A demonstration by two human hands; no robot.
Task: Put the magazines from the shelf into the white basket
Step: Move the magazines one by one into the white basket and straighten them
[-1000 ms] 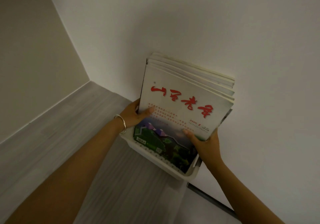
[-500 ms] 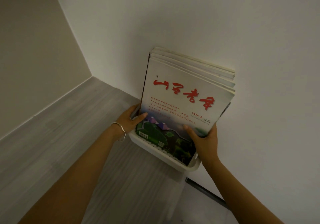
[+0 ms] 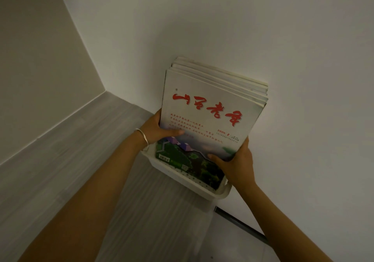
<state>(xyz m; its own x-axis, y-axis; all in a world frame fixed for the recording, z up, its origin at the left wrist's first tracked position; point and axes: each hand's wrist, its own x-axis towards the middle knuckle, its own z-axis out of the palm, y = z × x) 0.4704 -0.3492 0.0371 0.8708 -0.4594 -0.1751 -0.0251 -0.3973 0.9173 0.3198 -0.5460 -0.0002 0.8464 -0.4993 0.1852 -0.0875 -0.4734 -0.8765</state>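
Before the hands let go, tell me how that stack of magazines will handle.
The stack of magazines looks fairly heavy for paper: several thick issues, held by the left hand and right hand together. The covers look glossy, so issues may slide apart; their top edges are already staggered. Standing tall above the white basket rim, it could probably tip if released.
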